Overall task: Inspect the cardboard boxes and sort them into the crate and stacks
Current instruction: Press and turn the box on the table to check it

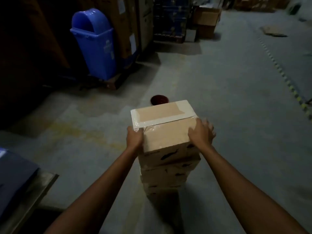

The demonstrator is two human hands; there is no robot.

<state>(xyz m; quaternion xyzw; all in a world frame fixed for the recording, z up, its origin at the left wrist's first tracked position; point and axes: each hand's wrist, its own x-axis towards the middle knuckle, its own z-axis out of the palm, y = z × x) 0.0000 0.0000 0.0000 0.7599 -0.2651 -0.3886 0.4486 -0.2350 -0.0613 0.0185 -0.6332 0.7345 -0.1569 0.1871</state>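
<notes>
Head view: a blue bin [94,44] stands at far left, and a dark red round object [159,99] sits just behind the stack of boxes [168,174]. The left hand [134,137] curls its fingers round the near-left corner of the top box [163,122]. The right hand [200,132] lies on the box's right edge, its fingers too blurred to tell the grip.

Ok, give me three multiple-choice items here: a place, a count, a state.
1. Where is the blue bin? A) beyond the stack, to the left B) right of it C) on it
2. How many hands touch the top box? A) none B) one C) two
3. The top box is: A) open B) taped shut C) crushed
Answers: 1 A, it stands upper left; 2 C, left hand and right hand both touch it; 3 B, tape runs across its closed top.
</notes>
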